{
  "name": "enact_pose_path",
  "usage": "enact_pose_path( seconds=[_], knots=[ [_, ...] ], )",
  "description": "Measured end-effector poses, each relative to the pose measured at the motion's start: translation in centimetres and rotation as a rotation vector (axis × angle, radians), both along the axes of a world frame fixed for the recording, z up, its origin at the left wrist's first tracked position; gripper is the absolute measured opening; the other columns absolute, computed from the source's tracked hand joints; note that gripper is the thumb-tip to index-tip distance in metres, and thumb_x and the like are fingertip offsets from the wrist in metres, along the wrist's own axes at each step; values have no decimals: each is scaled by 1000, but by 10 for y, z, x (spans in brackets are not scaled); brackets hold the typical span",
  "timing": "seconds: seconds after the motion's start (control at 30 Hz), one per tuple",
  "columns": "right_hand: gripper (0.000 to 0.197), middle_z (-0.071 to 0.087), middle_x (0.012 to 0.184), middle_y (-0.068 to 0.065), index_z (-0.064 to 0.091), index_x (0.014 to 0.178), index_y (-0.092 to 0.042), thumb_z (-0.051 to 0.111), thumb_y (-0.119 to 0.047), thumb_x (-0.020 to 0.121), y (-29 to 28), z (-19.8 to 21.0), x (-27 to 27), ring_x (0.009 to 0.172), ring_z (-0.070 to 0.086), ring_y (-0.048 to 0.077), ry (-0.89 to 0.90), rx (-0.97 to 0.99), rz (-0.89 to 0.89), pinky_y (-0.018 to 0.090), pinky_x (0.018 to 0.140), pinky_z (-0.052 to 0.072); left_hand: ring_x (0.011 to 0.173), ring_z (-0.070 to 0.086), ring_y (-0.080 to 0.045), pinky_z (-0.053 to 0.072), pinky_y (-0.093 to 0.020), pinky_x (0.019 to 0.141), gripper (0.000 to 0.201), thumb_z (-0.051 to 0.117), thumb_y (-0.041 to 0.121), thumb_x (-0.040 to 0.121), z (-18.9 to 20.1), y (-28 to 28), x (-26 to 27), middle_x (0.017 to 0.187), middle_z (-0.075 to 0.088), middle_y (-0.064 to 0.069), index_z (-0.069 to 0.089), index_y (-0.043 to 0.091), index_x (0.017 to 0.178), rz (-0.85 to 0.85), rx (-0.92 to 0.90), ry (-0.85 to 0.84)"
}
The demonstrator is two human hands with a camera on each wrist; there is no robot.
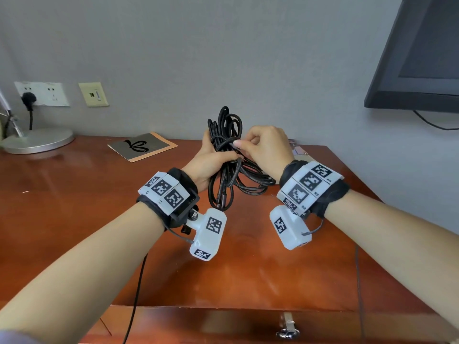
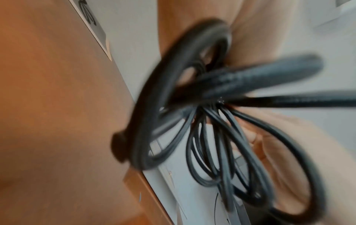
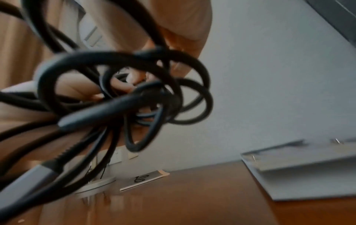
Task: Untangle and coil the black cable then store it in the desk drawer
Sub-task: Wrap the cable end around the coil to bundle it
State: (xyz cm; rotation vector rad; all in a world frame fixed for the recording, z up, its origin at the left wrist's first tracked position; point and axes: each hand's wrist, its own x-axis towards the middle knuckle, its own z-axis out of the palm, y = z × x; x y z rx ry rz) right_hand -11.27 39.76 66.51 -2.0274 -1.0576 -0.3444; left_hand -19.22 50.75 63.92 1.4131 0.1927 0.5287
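A bundle of black cable (image 1: 224,150) is held upright above the wooden desk (image 1: 74,189). My left hand (image 1: 211,157) grips its middle, with loops sticking out above and hanging below. My right hand (image 1: 260,145) pinches a strand wrapped across the bundle, thumb and fingers curled on it. A grey plug end (image 1: 221,198) dangles at the bottom. The left wrist view shows blurred loops of the cable (image 2: 212,121) fanning from the grip. In the right wrist view the cable (image 3: 125,99) loops close to the lens beside a grey plug (image 3: 29,179). The drawer front (image 1: 223,324) with its metal handle (image 1: 287,328) lies below the desk edge, closed.
A lamp base (image 1: 37,140) stands at the back left below wall sockets (image 1: 42,94). A booklet (image 1: 141,146) lies behind the hands. A monitor (image 1: 417,58) hangs at the upper right. Papers (image 3: 298,167) lie on the desk's right side.
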Motion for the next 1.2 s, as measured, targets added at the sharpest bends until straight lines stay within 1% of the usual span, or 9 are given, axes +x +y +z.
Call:
enact_pose_path(
  seconds=[0.13, 0.2, 0.3, 0.37, 0.67, 0.83, 0.97, 1.03, 1.2],
  knots=[
    [29, 64, 73, -7, 68, 87, -15, 73, -42, 75, 2, 5, -7, 81, 61, 16, 3, -45, 8, 32, 77, 50, 77, 68, -16, 58, -30, 64, 84, 53, -20, 80, -1, -2, 1, 102, 58, -11, 17, 23, 142, 28, -24, -44],
    [36, 70, 85, 0, 68, 95, -12, 73, -42, 75, 2, 5, -6, 87, 63, 19, -4, -85, -23, 33, 81, 50, 80, 67, -15, 59, -31, 68, 88, 53, -21, 79, -3, -4, 1, 103, 57, -10, 14, 23, 144, 28, -4, -48],
    [33, 70, 77, 6, 69, 83, -10, 73, -41, 74, 4, 4, -6, 80, 66, 23, 11, -69, -42, 36, 78, 53, 94, 63, -22, 56, -41, 84, 93, 54, -21, 78, -5, -5, 1, 105, 56, -8, 9, 24, 146, 66, 12, -64],
    [32, 70, 80, 3, 67, 82, -13, 72, -43, 74, 7, 3, -8, 82, 64, 22, 6, -29, -56, 36, 77, 53, 98, 61, -25, 53, -45, 88, 94, 53, -22, 78, -4, -6, 3, 104, 56, -8, 7, 23, 146, 100, -3, -97],
    [17, 58, 63, -10, 65, 67, -19, 78, -27, 73, 18, 1, -6, 74, 61, 15, 276, 195, 23, 31, 77, 52, 94, 61, -23, 54, -41, 87, 92, 57, -17, 80, 7, -3, 5, 101, 57, -8, 6, 21, 146, 114, -28, -160],
    [24, 54, 63, -8, 62, 74, -15, 80, -31, 70, 18, 5, -1, 61, 50, 5, 241, 165, 79, 22, 65, 45, 89, 65, -19, 58, -34, 79, 93, 55, -18, 81, 7, -3, 4, 99, 60, -7, 4, 22, 147, 113, -54, -178],
    [26, 54, 63, -6, 56, 65, -20, 79, -30, 71, 18, 4, 2, 60, 49, 7, 194, 158, 108, 25, 65, 45, 81, 67, -15, 58, -29, 69, 93, 55, -19, 80, 8, -3, 5, 98, 60, -8, 4, 21, 147, 120, -80, -174],
    [27, 51, 61, -7, 54, 64, -22, 77, -30, 73, 17, 6, 4, 58, 46, 5, 218, 111, 140, 21, 62, 41, 79, 67, -14, 58, -28, 66, 92, 55, -19, 80, 8, -3, 5, 98, 59, -9, 5, 20, 146, 129, -78, -168],
    [20, 54, 66, -3, 58, 68, -19, 69, -25, 83, 12, 9, 6, 64, 51, 7, 322, 25, 274, 17, 66, 40, 86, 65, -17, 58, -27, 68, 93, 57, -17, 80, 10, 2, 4, 102, 58, -8, 5, 21, 147, 131, -36, -148]
  ],
)
